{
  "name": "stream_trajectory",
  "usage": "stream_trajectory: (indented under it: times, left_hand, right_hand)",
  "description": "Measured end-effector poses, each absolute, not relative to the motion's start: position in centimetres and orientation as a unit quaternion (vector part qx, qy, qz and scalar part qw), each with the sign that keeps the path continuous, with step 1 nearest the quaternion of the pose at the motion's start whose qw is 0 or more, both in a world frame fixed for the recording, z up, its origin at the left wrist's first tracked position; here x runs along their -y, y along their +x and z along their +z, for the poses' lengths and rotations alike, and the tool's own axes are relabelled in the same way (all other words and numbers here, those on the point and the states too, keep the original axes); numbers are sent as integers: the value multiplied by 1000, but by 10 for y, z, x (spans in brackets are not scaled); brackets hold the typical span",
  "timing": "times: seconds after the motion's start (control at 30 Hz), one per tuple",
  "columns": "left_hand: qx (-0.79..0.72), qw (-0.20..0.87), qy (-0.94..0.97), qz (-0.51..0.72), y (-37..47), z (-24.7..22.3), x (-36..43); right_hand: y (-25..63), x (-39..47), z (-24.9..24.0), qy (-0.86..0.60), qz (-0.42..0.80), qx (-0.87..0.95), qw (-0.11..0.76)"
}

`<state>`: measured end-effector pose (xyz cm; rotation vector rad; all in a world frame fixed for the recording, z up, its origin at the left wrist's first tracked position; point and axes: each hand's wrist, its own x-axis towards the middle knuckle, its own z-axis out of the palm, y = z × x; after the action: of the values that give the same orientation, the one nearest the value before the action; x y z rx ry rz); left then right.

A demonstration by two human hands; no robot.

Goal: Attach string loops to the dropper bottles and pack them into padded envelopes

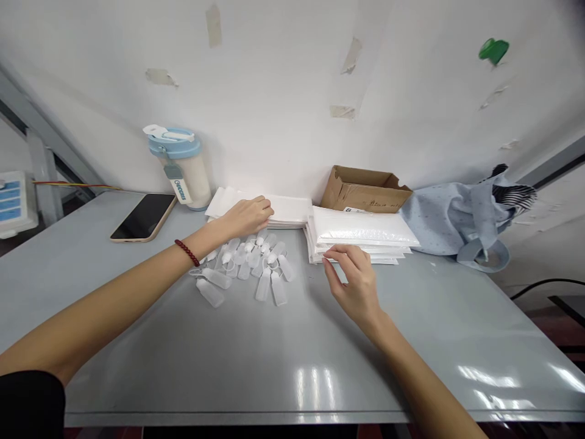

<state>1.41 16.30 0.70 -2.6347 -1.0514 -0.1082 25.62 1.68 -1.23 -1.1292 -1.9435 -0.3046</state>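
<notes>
My left hand [249,216] reaches over a low stack of flat white envelopes [292,209], its fingers curled together above the top one. What its fingertips grip, if anything, is hidden. In front of that stack lies a loose heap of small translucent plastic squeeze bottles [262,277] with narrow white caps. My right hand [354,283] hovers at the front left corner of a thicker stack of white padded envelopes [365,227]. Its thumb and forefinger nearly meet in a ring, and nothing shows between them.
Behind the padded envelopes stands an opened brown cardboard box [365,198]. Pale blue patterned cloth [448,216] lies bunched at the right. Toward the left are a phone [144,217] and a tumbler with a blue lid [185,171]. A white wall [274,91] borders the grey table [237,366].
</notes>
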Motion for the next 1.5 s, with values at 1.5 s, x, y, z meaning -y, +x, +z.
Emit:
stream_trajectory:
  times: [1.5]
  left_hand:
    - [191,198,-909,-314,24,-9,15]
  right_hand:
    - [241,23,16,-428,188,879,99]
